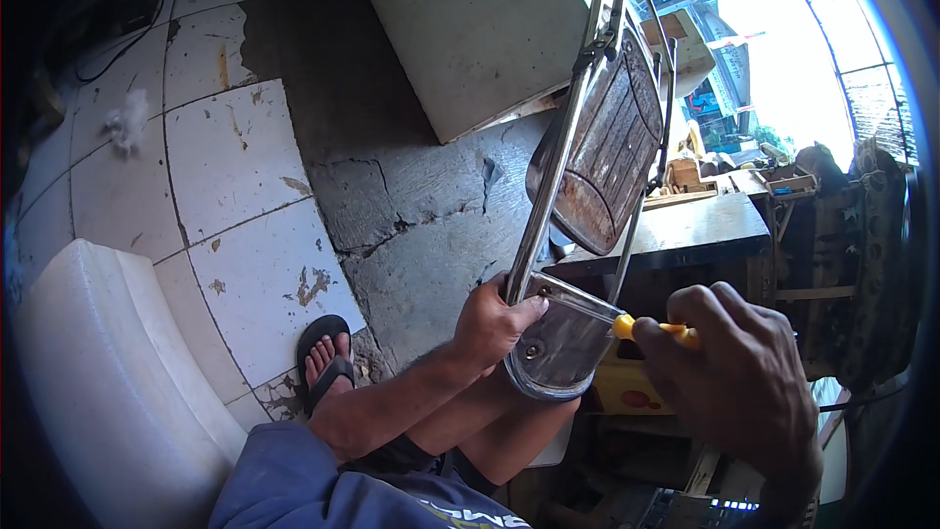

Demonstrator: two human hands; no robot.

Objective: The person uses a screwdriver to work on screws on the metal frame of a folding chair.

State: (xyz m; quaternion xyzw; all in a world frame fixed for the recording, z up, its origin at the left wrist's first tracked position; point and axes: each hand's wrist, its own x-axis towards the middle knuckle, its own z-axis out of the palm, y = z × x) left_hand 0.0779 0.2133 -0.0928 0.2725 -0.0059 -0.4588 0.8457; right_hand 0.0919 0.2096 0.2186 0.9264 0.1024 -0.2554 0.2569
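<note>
A metal folding chair (546,198) leans across my knees, its tubular frame pointing away from me. Its worn brown seat panel (612,142) is farther off, and the rounded back panel (560,338) lies close to my lap. My left hand (490,325) is closed round the left tube beside that panel, with the thumb on the panel's upper corner. In my right hand (739,372) is a yellow-handled screwdriver (627,326), held at the panel's right edge by the frame tube. Its tip is too small to make out. A round metal fastener (532,349) shows on the panel's left part.
At the left stands a white padded block (127,382). A large pale cabinet (480,29) is beyond the chair. On the right, a workbench (676,230) carries wood pieces, with a yellow container (627,387) below. My foot in a black flip-flop (318,362) rests on cracked tiles.
</note>
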